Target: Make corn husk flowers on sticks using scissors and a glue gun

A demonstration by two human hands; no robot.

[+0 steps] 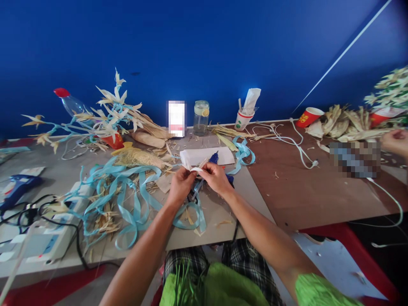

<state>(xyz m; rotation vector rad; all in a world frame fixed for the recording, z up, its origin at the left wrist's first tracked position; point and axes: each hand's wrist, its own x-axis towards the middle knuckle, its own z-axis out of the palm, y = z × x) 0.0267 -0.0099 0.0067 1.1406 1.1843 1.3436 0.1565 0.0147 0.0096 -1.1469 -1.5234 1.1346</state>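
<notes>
My left hand (181, 185) and my right hand (218, 177) meet above the near part of the table. Between their fingertips they pinch a small pale strip of corn husk (196, 169), one end in each hand. Light blue ribbon (198, 217) hangs and curls just below the fingers. Partly hidden behind my right hand is a blue tool (213, 158) that looks like a glue gun. A folded white paper (219, 156) lies just beyond. To the left spreads a tangle of blue ribbon (130, 204) with husk scraps.
Husk flowers (111, 100) on blue-wrapped stems stand at the back left. Another blue glue gun (22, 187) and a power strip (57, 238) with black cords lie left. A glass jar (201, 117) and a paper cup (245, 119) stand behind. Another person's hand (395, 142) shows far right.
</notes>
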